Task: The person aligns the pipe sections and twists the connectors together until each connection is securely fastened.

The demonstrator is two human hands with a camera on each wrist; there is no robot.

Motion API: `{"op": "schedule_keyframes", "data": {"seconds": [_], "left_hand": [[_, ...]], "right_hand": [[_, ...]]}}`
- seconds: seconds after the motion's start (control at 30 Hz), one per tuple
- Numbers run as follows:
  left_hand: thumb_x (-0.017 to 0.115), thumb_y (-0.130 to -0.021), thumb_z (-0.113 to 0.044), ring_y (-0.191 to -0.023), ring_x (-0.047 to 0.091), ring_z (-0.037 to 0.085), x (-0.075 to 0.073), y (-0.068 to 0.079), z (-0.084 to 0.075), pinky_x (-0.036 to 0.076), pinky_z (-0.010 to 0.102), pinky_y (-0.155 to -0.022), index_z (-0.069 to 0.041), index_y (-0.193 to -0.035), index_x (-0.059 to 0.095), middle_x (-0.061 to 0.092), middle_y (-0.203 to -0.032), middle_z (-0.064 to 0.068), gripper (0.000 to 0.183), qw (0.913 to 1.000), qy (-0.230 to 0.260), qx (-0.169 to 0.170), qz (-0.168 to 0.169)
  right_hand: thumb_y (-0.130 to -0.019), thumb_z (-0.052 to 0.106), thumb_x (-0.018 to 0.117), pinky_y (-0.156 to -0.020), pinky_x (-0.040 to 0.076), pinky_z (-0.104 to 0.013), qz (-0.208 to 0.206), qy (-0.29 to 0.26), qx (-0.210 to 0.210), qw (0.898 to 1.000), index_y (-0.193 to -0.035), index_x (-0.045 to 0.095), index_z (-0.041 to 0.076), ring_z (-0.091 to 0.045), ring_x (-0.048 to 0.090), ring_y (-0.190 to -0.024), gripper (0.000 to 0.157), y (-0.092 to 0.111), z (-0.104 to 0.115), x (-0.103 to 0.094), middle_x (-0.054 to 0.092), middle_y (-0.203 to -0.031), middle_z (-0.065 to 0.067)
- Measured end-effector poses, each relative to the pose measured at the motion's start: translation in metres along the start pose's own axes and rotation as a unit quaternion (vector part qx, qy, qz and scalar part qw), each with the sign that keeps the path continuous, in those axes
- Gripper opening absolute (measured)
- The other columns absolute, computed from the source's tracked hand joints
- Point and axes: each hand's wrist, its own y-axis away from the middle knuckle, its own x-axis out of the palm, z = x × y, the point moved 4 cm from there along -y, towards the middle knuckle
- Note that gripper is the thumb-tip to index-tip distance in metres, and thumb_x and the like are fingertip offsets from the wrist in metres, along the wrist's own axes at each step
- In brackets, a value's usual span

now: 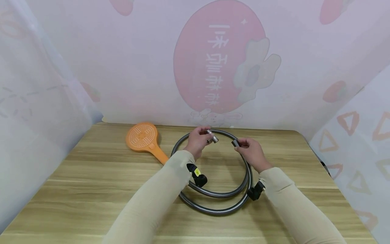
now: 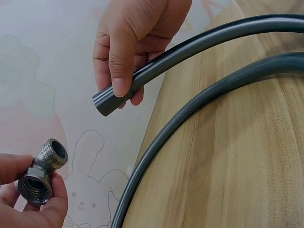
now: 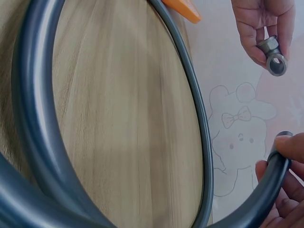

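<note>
My left hand [image 1: 196, 142] pinches a small metal pipe fitting [image 1: 215, 139] between thumb and fingers, above the far part of the table. In the left wrist view, the fitting has a male-threaded end and a wider opening with inner threads. My right hand [image 1: 253, 153] grips a dark grey shower hose [image 2: 185, 50] just behind its smooth end collar [image 2: 108, 100]. That collar points toward the fitting, with a gap between them. The rest of the hose lies in large loops on the table beneath both hands. An orange shower head [image 1: 141, 137] rests at the left, its handle end hidden behind my left sleeve.
The wood-grain table [image 1: 91, 189] ends at a pale printed curtain [image 1: 146, 67] at the back, with more curtain at both sides. A black wrist camera [image 1: 199, 178] sits on my left cuff, and another [image 1: 256, 190] on my right.
</note>
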Motion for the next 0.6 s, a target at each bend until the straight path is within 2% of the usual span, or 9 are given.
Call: {"op": "schedule_keyframes", "data": {"seconds": [0.3, 0.6], "left_hand": [[0.062, -0.092, -0.001, -0.109, 0.057, 0.026, 0.004, -0.002, 0.0, 0.053, 0.035, -0.091, -0.004, -0.125, 0.057, 0.053, -0.115, 0.013, 0.033, 0.9999, 0.015, 0.001, -0.007], [0.064, -0.091, 0.0, -0.108, 0.057, 0.025, 0.007, -0.002, -0.003, 0.054, 0.032, -0.089, -0.005, -0.125, 0.058, 0.053, -0.116, 0.013, 0.035, 0.9996, 0.026, 0.007, -0.013]], "right_hand": [[-0.092, 0.009, 0.063, -0.089, 0.052, -0.041, 0.002, -0.006, 0.001, 1.0, -0.124, 0.057, -0.006, -0.033, 0.059, -0.109, 0.036, 0.002, 0.006, 0.001, 0.061, -0.118, -0.023], [-0.091, 0.008, 0.064, -0.085, 0.052, -0.039, 0.002, -0.007, -0.009, 1.0, -0.121, 0.058, -0.004, -0.03, 0.06, -0.105, 0.033, 0.004, 0.016, 0.001, 0.062, -0.115, -0.021]]}}
